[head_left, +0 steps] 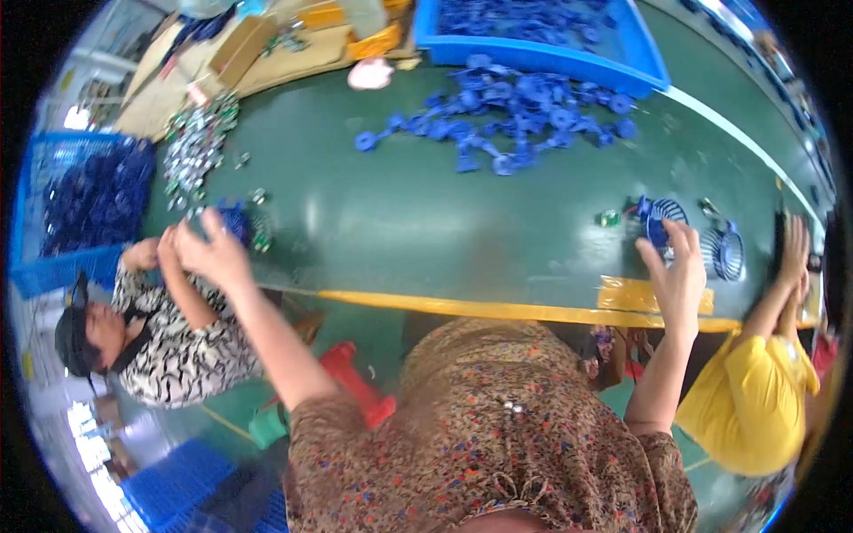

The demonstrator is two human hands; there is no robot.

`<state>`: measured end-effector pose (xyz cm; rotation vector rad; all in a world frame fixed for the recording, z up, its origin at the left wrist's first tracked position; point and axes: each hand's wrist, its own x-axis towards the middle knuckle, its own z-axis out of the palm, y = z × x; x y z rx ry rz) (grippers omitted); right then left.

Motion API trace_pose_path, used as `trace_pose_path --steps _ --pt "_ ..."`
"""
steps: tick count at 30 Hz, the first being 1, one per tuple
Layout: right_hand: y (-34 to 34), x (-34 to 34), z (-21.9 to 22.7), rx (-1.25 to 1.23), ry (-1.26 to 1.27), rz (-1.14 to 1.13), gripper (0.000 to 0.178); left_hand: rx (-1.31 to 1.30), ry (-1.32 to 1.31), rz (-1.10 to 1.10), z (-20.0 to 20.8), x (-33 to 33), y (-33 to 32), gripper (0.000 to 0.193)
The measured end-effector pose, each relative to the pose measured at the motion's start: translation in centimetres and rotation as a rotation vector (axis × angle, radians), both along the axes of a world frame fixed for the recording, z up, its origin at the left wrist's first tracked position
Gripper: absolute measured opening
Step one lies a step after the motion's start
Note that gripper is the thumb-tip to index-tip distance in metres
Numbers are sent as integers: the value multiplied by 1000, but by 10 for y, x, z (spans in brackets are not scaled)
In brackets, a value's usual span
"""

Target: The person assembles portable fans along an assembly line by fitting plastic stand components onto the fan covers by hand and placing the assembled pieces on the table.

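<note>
My left hand is stretched out to the left with thumb and fingers apart. It is beside a blue round fan part and a green circuit board; nothing shows in its grasp. Over on the right, my right hand has its thumb and fingers spread at the near edge of a blue fan cage. Whether the fingertips touch the cage, I cannot tell. A second blue fan cage lies just right of that hand. A small green circuit board rests left of the first cage.
Blue plastic parts lie heaped before a blue tray. Small boards and metal pieces are piled at left, near a blue basket. Yellow tape lines the table. Co-workers sit on both sides, their hands over the table.
</note>
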<state>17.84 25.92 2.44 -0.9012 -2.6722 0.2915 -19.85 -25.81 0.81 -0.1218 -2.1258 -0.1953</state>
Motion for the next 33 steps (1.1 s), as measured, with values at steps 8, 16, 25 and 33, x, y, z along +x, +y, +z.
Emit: trace_pose_path --steps 8,16,25,33 --pt "43 -10 -4 171 215 -208 29 865 -727 -151 -27 14 -13 67" --pt "41 -105 -13 -14 277 246 36 741 -1270 -889 16 125 92 29" --pt "27 -91 -33 -158 216 186 21 265 -738 -682 19 115 155 93" --pt "-1 -71 -21 -289 179 108 38 233 -709 -608 4 115 191 94"
